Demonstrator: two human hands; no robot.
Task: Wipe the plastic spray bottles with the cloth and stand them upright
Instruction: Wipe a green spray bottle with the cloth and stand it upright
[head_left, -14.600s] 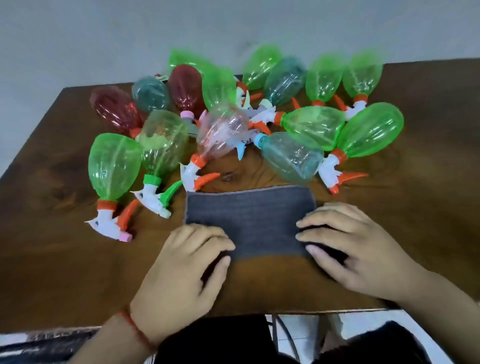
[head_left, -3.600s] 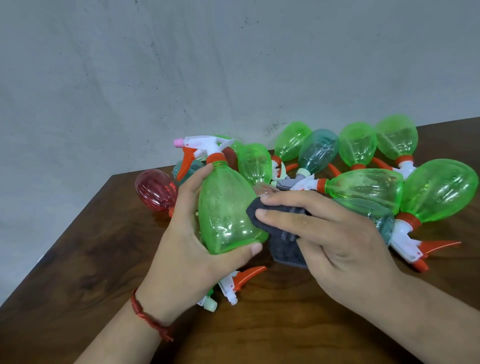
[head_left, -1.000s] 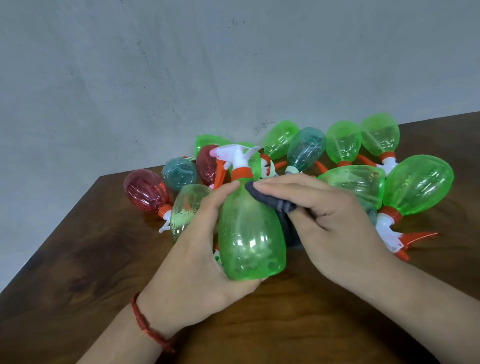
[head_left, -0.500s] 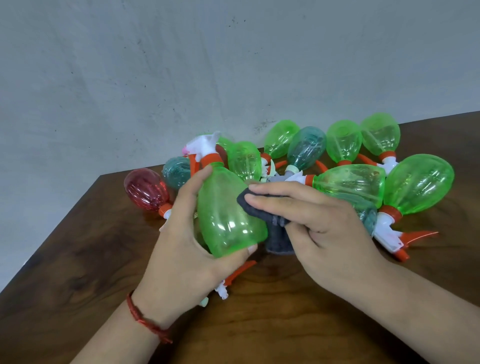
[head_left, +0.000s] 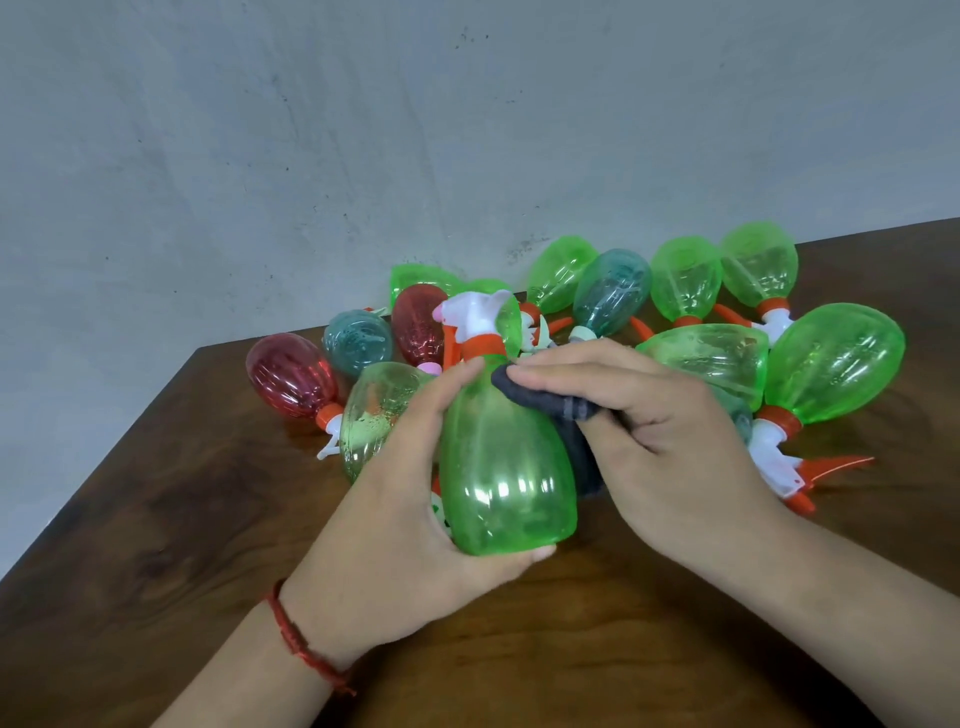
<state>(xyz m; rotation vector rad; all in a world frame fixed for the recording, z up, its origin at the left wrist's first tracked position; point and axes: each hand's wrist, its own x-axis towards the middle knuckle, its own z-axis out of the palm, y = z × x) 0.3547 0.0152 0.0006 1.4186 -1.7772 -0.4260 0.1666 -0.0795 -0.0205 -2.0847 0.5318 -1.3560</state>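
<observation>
My left hand (head_left: 400, 499) grips a green spray bottle (head_left: 506, 478) round its body and base, holding it above the table with its white and orange spray head pointing up and away. My right hand (head_left: 670, 447) holds the dark grey cloth (head_left: 550, 402) and presses it against the bottle's upper right shoulder. Part of the cloth hangs down behind the bottle, hidden by my fingers.
Several more spray bottles lie on their sides in a heap at the back of the wooden table (head_left: 156, 545): a red bottle (head_left: 291, 374), a teal bottle (head_left: 613, 293), a large green bottle (head_left: 836, 364). A grey wall stands behind. The table's left edge runs diagonally.
The bottle has turned in my left hand from leaning left to nearly upright, and the cloth has slid from its side up to its shoulder.
</observation>
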